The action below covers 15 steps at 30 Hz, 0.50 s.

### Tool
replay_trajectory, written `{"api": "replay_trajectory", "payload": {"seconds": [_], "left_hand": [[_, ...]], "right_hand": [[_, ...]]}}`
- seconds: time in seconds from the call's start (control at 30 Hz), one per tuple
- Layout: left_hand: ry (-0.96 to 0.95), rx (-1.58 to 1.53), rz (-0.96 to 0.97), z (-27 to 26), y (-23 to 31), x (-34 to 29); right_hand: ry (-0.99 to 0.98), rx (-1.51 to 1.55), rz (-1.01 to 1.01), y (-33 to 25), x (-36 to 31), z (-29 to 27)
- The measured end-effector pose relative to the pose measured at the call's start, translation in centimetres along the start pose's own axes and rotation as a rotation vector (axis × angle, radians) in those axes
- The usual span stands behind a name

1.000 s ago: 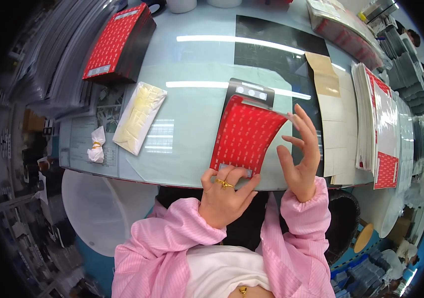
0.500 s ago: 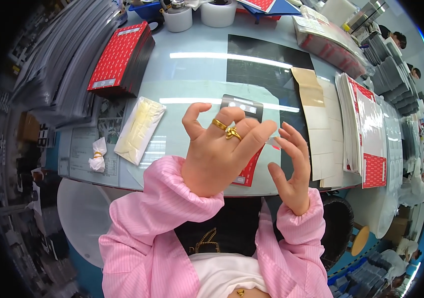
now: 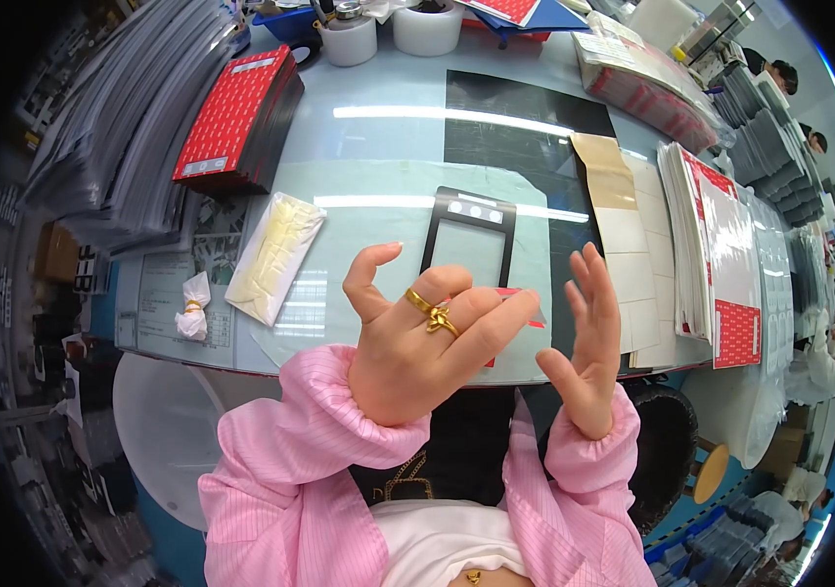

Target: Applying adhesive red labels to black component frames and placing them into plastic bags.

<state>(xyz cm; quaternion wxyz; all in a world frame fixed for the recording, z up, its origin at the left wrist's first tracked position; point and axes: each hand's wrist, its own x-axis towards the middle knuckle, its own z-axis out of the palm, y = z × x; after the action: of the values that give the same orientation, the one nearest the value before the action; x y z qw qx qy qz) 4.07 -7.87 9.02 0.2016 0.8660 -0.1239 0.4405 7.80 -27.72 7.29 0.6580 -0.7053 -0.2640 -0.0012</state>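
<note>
A flat panel with a black frame [image 3: 510,245] and clear window lies on the work mat [image 3: 339,240]. A pale strip with round spots crosses its top, and its lower part is hidden under my left hand [image 3: 437,338]. That hand, with gold rings, is back up with its little finger raised. A small red-and-grey piece of film [image 3: 535,311] sticks out by its index fingertip, apparently pinched against the hidden thumb. My right hand [image 3: 588,338] is open to the right of it, fingers stretched and thumb apart, holding nothing.
A stack of red boards [image 3: 241,112] stands at the left, beside tall sheet piles [image 3: 129,117]. A wrapped pale packet [image 3: 275,256] and small white bundle [image 3: 192,305] lie nearer. Cardboard strips [image 3: 632,245] and a red-and-white stack [image 3: 716,245] are right. White rolls [image 3: 427,27] stand behind.
My left hand has drawn down toward me, uncovering the black frame and its window. My right hand has moved slightly lower and right, its fingers straighter and further from the left fingertips.
</note>
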Motion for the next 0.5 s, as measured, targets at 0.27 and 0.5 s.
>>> {"api": "replay_trajectory", "payload": {"seconds": [0.27, 0.5], "left_hand": [[-0.010, -0.010, 0.007, -0.7, 0.0, 0.0], [-0.042, 0.054, -0.166, -3.8, 0.9, 0.7]], "right_hand": [[0.007, -0.661, -0.456, -2.7, 2.2, 0.3], [0.036, -0.577, -0.466, -2.2, 5.1, 0.0]]}}
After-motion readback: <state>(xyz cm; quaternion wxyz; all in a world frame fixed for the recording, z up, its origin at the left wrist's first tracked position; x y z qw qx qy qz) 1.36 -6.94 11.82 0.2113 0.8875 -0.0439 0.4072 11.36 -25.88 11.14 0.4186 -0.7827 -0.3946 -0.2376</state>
